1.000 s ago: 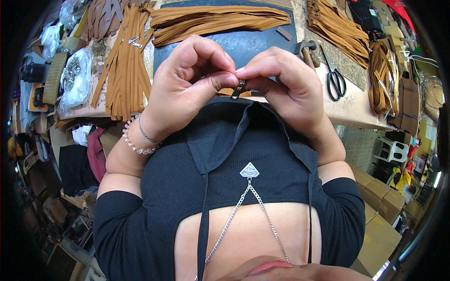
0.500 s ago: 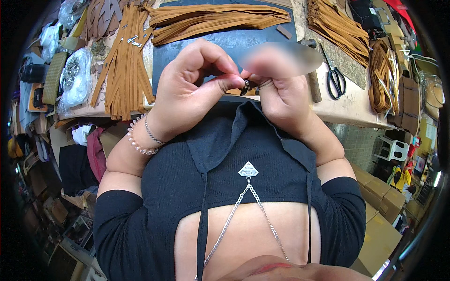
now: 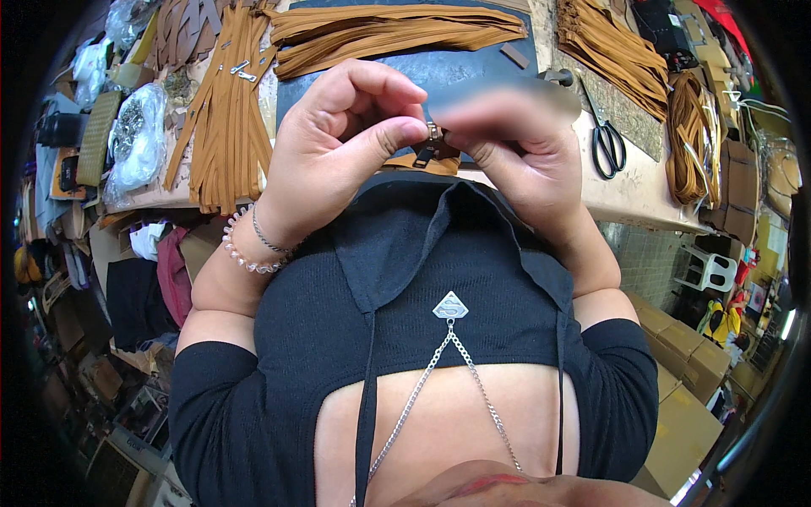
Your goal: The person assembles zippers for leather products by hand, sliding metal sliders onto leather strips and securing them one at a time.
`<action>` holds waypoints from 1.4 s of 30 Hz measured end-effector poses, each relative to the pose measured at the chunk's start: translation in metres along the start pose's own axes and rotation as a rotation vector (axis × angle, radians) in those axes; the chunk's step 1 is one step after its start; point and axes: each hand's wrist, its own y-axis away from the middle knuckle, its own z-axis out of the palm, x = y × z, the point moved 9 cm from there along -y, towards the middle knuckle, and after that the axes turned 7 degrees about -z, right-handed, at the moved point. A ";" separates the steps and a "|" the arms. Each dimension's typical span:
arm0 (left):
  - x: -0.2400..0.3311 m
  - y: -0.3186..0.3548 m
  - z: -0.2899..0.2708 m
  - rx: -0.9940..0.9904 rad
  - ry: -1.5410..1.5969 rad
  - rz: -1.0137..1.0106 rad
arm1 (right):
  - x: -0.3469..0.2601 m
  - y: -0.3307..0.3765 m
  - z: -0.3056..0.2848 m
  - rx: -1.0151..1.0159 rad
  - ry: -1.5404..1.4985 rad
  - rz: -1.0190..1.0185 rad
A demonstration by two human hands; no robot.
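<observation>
Close in front of my chest, both hands meet at a small metal zipper slider (image 3: 433,132) with a dark pull tab (image 3: 425,155) hanging down from it. My left hand (image 3: 342,135) curls inward, its thumb tip against the slider's left side. From the other side my right hand (image 3: 528,160) pinches at the slider with its thumb; its upper fingers are blurred. Just below, a piece of brown zipper tape (image 3: 443,166) shows; whether it runs through the slider is hidden.
Brown zipper strips (image 3: 397,38) lie across a dark board (image 3: 296,101). More brown strips (image 3: 221,139) with loose sliders (image 3: 241,70) are at left, others (image 3: 612,51) at far right. Black-handled scissors (image 3: 606,148) and a hammer head (image 3: 557,78) lie right of my hands.
My right hand has shifted right and turned, covering the hammer's handle. The slider has come up and left, its pull tab now hanging in plain sight. Brown tape shows beneath it.
</observation>
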 end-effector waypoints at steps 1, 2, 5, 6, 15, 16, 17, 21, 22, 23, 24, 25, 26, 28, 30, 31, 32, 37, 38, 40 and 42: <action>-0.001 0.000 -0.001 0.013 0.086 -0.017 | 0.002 0.001 0.000 -0.006 -0.008 0.018; -0.001 -0.001 0.000 0.014 0.085 -0.017 | 0.001 0.001 0.000 -0.006 -0.008 0.018; 0.002 -0.002 0.000 -0.006 -0.025 0.030 | 0.003 0.002 -0.001 0.036 -0.041 0.041; 0.005 -0.003 0.000 -0.043 -0.110 0.082 | 0.002 0.002 -0.002 0.044 -0.014 -0.009; 0.005 -0.003 0.005 -0.001 -0.263 0.206 | -0.017 -0.007 0.004 0.039 0.196 -0.265; 0.007 -0.003 0.006 0.005 -0.340 0.249 | -0.019 -0.007 0.005 0.037 0.248 -0.289; 0.007 -0.006 0.007 0.003 -0.341 0.248 | -0.019 -0.007 0.005 0.039 0.248 -0.289; 0.016 -0.006 0.015 0.027 -0.467 0.357 | -0.026 -0.009 0.006 0.043 0.303 -0.318; 0.016 -0.007 0.016 0.031 -0.486 0.366 | -0.028 -0.009 0.006 0.039 0.318 -0.329; 0.016 -0.007 0.015 0.030 -0.486 0.366 | -0.027 -0.010 0.005 0.040 0.318 -0.329; 0.015 -0.007 0.015 0.025 -0.505 0.356 | -0.027 -0.011 0.006 0.025 0.327 -0.339; 0.013 -0.007 0.016 0.021 -0.522 0.344 | -0.027 -0.011 0.007 0.010 0.336 -0.348; 0.012 -0.007 0.016 0.020 -0.521 0.342 | -0.027 -0.011 0.007 0.010 0.336 -0.346; 0.002 -0.009 0.013 0.033 -0.492 0.249 | -0.021 -0.013 0.008 -0.013 0.348 -0.261; -0.005 -0.009 0.010 0.011 -0.370 0.177 | -0.011 -0.009 0.005 0.028 0.286 -0.197; -0.011 -0.010 0.008 -0.010 -0.249 0.108 | -0.003 -0.008 0.002 0.068 0.225 -0.136; -0.009 -0.010 0.009 -0.009 -0.249 0.108 | -0.002 -0.007 0.003 0.068 0.225 -0.136; -0.001 -0.007 -0.001 0.008 -0.169 0.052 | 0.002 -0.006 -0.002 0.103 0.153 -0.089; 0.000 -0.007 -0.002 0.025 -0.163 0.072 | 0.002 -0.007 -0.002 0.103 0.153 -0.088; -0.001 -0.008 -0.003 0.012 -0.206 0.096 | -0.005 -0.008 0.002 0.058 0.166 -0.185; 0.003 -0.007 -0.004 0.000 -0.249 0.120 | -0.007 -0.008 0.003 0.044 0.185 -0.209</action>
